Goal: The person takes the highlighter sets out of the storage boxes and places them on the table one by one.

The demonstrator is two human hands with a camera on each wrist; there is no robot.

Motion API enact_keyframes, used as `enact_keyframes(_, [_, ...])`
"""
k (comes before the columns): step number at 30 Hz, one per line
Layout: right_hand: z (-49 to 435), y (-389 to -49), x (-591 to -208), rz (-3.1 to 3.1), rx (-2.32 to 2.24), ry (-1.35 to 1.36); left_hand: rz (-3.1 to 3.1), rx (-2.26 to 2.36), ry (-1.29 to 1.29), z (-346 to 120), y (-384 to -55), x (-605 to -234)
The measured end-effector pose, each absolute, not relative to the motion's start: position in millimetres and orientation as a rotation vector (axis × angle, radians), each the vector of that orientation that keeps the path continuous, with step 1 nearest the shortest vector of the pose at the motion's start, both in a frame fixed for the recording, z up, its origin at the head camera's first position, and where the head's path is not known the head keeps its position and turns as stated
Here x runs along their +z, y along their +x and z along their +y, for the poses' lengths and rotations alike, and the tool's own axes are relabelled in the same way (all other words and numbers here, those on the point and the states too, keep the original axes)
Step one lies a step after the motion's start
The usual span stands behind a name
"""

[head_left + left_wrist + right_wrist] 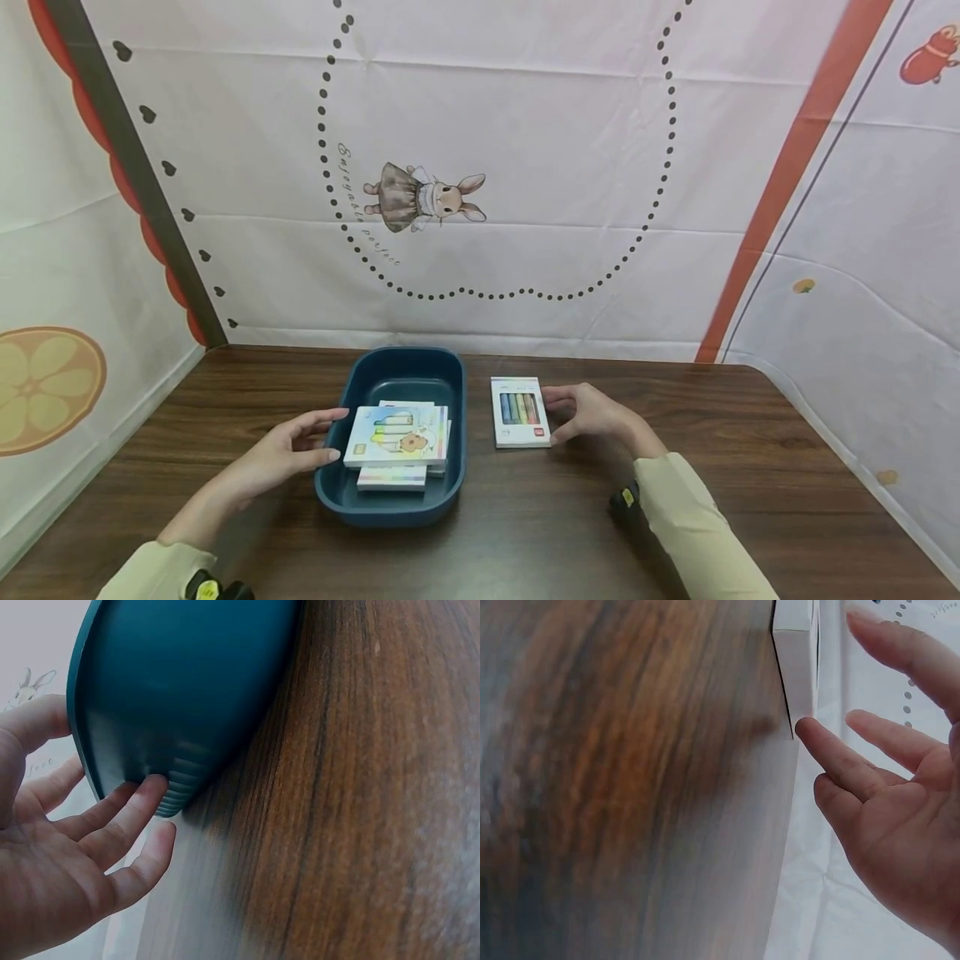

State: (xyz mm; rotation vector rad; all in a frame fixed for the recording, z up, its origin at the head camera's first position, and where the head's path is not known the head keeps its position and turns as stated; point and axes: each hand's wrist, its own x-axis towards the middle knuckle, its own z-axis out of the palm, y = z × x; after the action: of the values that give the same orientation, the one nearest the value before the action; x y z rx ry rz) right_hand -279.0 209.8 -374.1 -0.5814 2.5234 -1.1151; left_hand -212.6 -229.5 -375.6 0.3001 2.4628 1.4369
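You can slip fingers down the narrow strip of table (pixel 478 417) between the blue basin (pixel 390 515) and the white box (pixel 504 385). Stacked boxes (pixel 397 457) obstruct the basin's middle and near part; its far end offers you room from above. Hanging cloth (pixel 555 183) bounds your reach behind.

White box (pixel 799 671) (right wrist view) partly beyond the top edge.

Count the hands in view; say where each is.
2: the left hand at the left side of the blue tub, the right hand at the right edge of the white box.
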Motion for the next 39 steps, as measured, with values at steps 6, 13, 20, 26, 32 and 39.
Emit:
enact_keyframes(6, [208.2, -278.8, -371.8, 2.524, -1.15, -0.555, 2.474, 1.434, 0.287, -230.0, -212.7, -374.7])
enact_keyframes(13, [201.1, -275.6, -366.7, 2.565, -1.163, -0.578, 2.469, 1.43, 0.266, -228.6, -213.5, -374.3])
enact_keyframes(20, [191.8, -270.9, -362.3, 2.542, -1.221, -0.6, 2.467, 1.442, 0.285, -229.0, -213.5, -375.7])
enact_keyframes(26, [182.4, -267.3, -356.8, 2.502, -1.287, -0.605, 2.469, 1.43, 0.272, -227.8, -213.3, -375.0])
enact_keyframes(32, [172.3, -266.8, -354.5, 2.432, -1.362, -0.666, 2.475, 1.422, 0.27, -228.4, -212.4, -375.2])
enact_keyframes(39, [158.3, -265.9, -351.5, 2.385, -1.397, -0.7, 2.473, 1.427, 0.265, -229.0, -212.7, -375.3])
